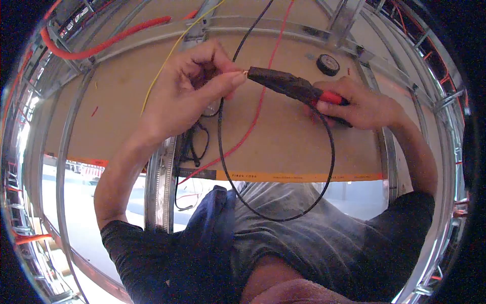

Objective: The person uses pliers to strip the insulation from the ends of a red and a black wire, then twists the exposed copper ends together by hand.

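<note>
My left hand (195,83) pinches a short bare copper wire end (246,74) between thumb and forefinger. The jaw tips of a pair of pliers (283,83) are right at that wire end. My right hand (354,104) is closed around the pliers' red and black handles. A black wire (276,220) hangs in a wide loop below, from near my left fingertips round and up to the pliers, with another stretch running to the top. Behind the pliers a red wire (259,109) runs down the board.
A roll of black tape (328,65) lies on the brown board (293,147). A yellow wire (169,53) hangs left of my left hand. Orange-red flexible conduit (111,46) crosses the upper left. Metal studs (161,187) frame both sides, and black cables (195,147) bunch beside one.
</note>
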Available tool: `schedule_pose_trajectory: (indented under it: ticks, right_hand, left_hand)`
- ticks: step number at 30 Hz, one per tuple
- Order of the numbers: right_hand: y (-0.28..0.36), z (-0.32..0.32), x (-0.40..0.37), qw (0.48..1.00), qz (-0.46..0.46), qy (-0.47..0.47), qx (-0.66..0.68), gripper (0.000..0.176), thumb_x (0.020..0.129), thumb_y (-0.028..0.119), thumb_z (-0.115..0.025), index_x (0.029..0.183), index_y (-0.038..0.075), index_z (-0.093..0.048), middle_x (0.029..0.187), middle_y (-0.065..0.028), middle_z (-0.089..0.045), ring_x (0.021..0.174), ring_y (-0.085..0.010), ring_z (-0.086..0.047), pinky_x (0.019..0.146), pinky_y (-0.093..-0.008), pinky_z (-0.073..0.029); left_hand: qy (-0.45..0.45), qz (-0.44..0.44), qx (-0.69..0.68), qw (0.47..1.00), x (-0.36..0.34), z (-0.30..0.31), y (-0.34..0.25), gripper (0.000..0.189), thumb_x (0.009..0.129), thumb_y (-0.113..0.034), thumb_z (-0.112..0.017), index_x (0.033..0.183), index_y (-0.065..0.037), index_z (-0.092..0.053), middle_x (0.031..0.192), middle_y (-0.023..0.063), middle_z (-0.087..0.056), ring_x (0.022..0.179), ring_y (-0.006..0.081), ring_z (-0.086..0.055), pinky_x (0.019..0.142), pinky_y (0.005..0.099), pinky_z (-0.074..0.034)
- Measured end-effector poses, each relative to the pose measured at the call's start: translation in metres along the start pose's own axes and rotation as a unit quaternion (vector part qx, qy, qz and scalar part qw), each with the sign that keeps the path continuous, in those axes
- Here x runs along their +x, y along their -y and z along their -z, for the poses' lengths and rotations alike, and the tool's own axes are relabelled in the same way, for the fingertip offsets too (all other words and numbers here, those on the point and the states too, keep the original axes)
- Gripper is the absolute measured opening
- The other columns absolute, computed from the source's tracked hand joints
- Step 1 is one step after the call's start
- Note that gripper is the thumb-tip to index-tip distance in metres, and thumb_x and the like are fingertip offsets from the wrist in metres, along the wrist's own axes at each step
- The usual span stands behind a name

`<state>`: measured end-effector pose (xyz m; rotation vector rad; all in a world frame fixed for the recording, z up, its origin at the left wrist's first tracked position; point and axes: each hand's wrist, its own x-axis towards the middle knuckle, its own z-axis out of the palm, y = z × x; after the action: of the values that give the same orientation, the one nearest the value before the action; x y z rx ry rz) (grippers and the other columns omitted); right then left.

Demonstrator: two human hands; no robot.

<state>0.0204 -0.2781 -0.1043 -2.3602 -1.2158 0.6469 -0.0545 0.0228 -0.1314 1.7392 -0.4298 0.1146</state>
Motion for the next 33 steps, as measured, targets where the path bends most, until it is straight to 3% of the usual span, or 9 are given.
schedule_pose_trajectory:
  ticks: [3,6,9,13,18,25,30,33]
  right_hand:
    - [0.011,0.012,-0.003,0.996,-0.062,0.039,-0.053,0.023,0.098,0.027,-0.053,0.103,0.006,-0.06,0.079,-0.0019,-0.061,0.07,-0.0134,-0.055,0.065,-0.029,-0.044]
    - [0.002,0.01,-0.005,0.997,-0.004,0.005,-0.082,0.023,0.098,0.027,-0.053,0.104,0.006,-0.06,0.081,-0.0012,-0.062,0.074,-0.0129,-0.055,0.067,-0.0293,-0.044]
    - [0.005,0.011,-0.004,0.999,-0.009,0.015,-0.038,0.022,0.098,0.026,-0.053,0.105,0.006,-0.059,0.082,-0.0001,-0.062,0.078,-0.0127,-0.055,0.071,-0.0293,-0.044]
    - [0.005,0.01,-0.006,0.999,0.022,-0.025,-0.036,0.02,0.098,0.023,-0.053,0.104,0.005,-0.06,0.078,-0.0004,-0.06,0.073,-0.0121,-0.055,0.066,-0.0289,-0.045]
    - [0.013,0.015,-0.009,0.999,-0.04,0.012,0.008,0.019,0.098,0.023,-0.054,0.103,0.005,-0.06,0.07,-0.0006,-0.053,0.06,-0.0098,-0.052,0.054,-0.0272,-0.045]
    - [0.014,0.012,-0.011,1.0,0.018,-0.023,-0.003,0.021,0.097,0.025,-0.055,0.104,0.006,-0.059,0.07,-0.0005,-0.052,0.061,-0.009,-0.051,0.054,-0.0267,-0.043]
    - [0.002,0.006,-0.008,0.996,0.069,-0.046,-0.036,0.025,0.097,0.028,-0.056,0.105,0.004,-0.058,0.073,-0.0021,-0.053,0.068,-0.013,-0.053,0.06,-0.0303,-0.044]
    - [0.001,0.005,-0.009,0.997,0.034,-0.047,-0.057,0.028,0.096,0.029,-0.056,0.107,0.004,-0.057,0.074,-0.0031,-0.054,0.07,-0.0147,-0.053,0.063,-0.0318,-0.044]
  left_hand:
    - [0.006,0.001,0.014,1.0,0.003,-0.001,0.001,0.013,0.09,-0.013,-0.068,0.085,-0.007,-0.058,0.073,-0.0045,-0.057,0.067,0.0013,-0.054,0.058,0.0176,-0.04]
    - [-0.005,-0.01,0.01,1.0,0.004,-0.001,0.004,0.014,0.09,-0.015,-0.068,0.086,-0.007,-0.058,0.073,-0.0045,-0.058,0.066,0.0009,-0.053,0.057,0.0173,-0.039]
    - [-0.008,0.009,0.006,1.0,0.005,0.0,0.004,0.014,0.09,-0.016,-0.069,0.086,-0.007,-0.058,0.073,-0.0045,-0.058,0.065,0.0007,-0.053,0.054,0.0171,-0.038]
    - [-0.003,0.019,-0.008,1.0,0.006,0.002,0.005,0.014,0.09,-0.016,-0.069,0.087,-0.008,-0.058,0.072,-0.0046,-0.058,0.063,0.0002,-0.052,0.051,0.0169,-0.036]
    - [0.008,0.021,-0.046,0.999,0.006,0.002,0.004,0.013,0.09,-0.016,-0.068,0.087,-0.008,-0.059,0.071,-0.0046,-0.057,0.061,-0.0002,-0.051,0.048,0.0162,-0.034]
    - [0.002,0.032,-0.033,0.999,0.006,0.001,0.003,0.013,0.09,-0.017,-0.068,0.088,-0.007,-0.059,0.069,-0.0044,-0.057,0.058,-0.0001,-0.05,0.047,0.0163,-0.034]
    - [-0.002,0.031,-0.038,0.999,0.006,0.002,0.005,0.013,0.09,-0.017,-0.068,0.088,-0.008,-0.06,0.068,-0.0041,-0.057,0.058,-0.0001,-0.049,0.047,0.0166,-0.033]
    - [0.003,0.034,-0.028,0.999,0.007,0.002,0.004,0.014,0.09,-0.018,-0.068,0.088,-0.008,-0.059,0.068,-0.0039,-0.057,0.057,0.0,-0.048,0.047,0.0165,-0.033]
